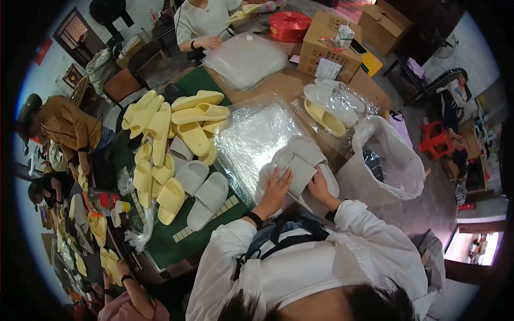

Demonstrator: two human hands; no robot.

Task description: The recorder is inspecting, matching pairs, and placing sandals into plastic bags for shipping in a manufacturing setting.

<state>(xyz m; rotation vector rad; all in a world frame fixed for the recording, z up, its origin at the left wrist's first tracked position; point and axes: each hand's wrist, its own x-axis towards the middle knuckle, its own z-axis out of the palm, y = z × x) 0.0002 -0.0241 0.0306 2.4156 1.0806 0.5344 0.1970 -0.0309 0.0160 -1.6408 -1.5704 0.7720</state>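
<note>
A pair of light grey slippers (304, 160) lies in front of me at the table's near edge, beside shiny clear plastic. My left hand (277, 188) rests on the left side of the pair, its fingers stretched out and spread a little. At the heel part my right hand (321, 188) is closed on the right slipper, with its fingertips partly hidden. Under and left of the pair spreads a stack of clear plastic bags (257, 134). Loose yellow slippers (171, 195) and grey slippers (209, 200) are heaped farther left on the green mat (160, 249).
Right of the pair stands an open white sack (412, 171). Bagged slippers (334, 99) lie beyond it, near a cardboard box (331, 45). A red roll of twine (289, 25) and more plastic bags (246, 59) are at the far side. Other people work across and to the left.
</note>
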